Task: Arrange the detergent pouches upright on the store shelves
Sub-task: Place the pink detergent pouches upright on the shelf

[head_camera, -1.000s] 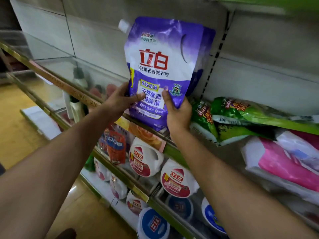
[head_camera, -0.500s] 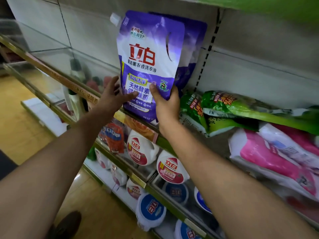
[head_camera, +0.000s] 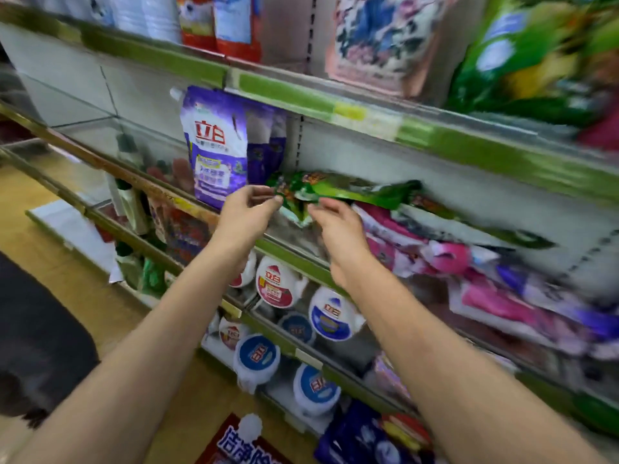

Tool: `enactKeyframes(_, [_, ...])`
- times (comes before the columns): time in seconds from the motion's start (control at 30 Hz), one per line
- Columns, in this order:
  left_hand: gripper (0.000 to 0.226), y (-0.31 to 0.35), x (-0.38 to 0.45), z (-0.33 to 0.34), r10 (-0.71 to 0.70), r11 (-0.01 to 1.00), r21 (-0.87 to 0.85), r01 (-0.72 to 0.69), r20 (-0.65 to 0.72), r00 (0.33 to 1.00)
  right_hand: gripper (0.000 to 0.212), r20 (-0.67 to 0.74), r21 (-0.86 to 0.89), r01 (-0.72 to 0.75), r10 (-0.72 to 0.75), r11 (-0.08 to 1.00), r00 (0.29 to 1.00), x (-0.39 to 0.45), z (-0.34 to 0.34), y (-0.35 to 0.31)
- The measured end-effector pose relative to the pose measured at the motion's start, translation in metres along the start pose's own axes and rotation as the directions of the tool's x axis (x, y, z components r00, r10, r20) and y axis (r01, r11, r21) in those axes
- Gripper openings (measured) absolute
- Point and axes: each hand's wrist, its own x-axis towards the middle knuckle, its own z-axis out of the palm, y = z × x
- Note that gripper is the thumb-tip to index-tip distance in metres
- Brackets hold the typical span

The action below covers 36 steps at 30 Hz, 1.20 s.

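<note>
While the purple pouch stands upright at the left end of the middle shelf, w/ a 2nd purple pouch just behind it, both hands are at the green pouch lying flat beside them. Left hand has fingers pinched at the pouch's near left corner; right hand has fingers curled at its front edge. Frame is motion-blurred, so the grip is probably a light pinch on each side, but can't tell how firm. Green pouch rests on top of a heap of pink pouches lying on their sides, running off to the right along the same shelf. Upper shelf w/ green edge strip carries more packs, incl. a big green bag at right. Lower shelves hold round white detergent jugs w/ red & blue labels, seen top-down. Wooden floor at left.
</note>
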Motion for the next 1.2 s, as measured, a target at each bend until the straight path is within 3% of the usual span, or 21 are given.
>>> enactKeyframes(0.2, [0.007, 0.043, -0.105, 0.052, 0.002, 1.000, 0.011, -0.003, 0.086, 0.996, 0.009, -0.092, -0.002, -0.052, 0.051, 0.999, 0.994, -0.091, -0.127, -0.034])
enactKeyframes(0.4, [0.010, 0.085, -0.148, 0.088, -0.025, 0.999, -0.037, 0.030, 0.120, 0.992, 0.009, -0.148, 0.116, -0.092, 0.108, 0.989, 0.983, -0.134, -0.193, -0.070])
enactKeyframes(0.77, [0.008, 0.165, -0.164, 0.144, 0.163, 0.984, -0.121, -0.130, 0.329, 0.930, 0.012, -0.285, 0.241, 0.159, -0.087, 0.957, 0.955, -0.144, -0.242, -0.145])
enactKeyframes(0.93, [0.011, 0.188, -0.165, 0.182, 0.197, 0.978, -0.144, -0.150, 0.408, 0.891, 0.011, -0.417, 0.169, 0.312, -0.219, 0.935, 0.882, -0.144, -0.295, -0.178])
enactKeyframes(1.1, [0.027, 0.206, -0.152, 0.241, 0.231, 0.971, -0.154, -0.183, 0.408, 0.883, 0.029, -0.526, 0.023, 0.358, -0.294, 0.933, 0.798, -0.122, -0.365, -0.209])
enactKeyframes(1.2, [0.048, 0.219, -0.134, 0.283, 0.231, 0.972, -0.116, -0.202, 0.368, 0.901, 0.057, -0.460, -0.050, 0.330, -0.315, 0.943, 0.830, -0.097, -0.396, -0.224])
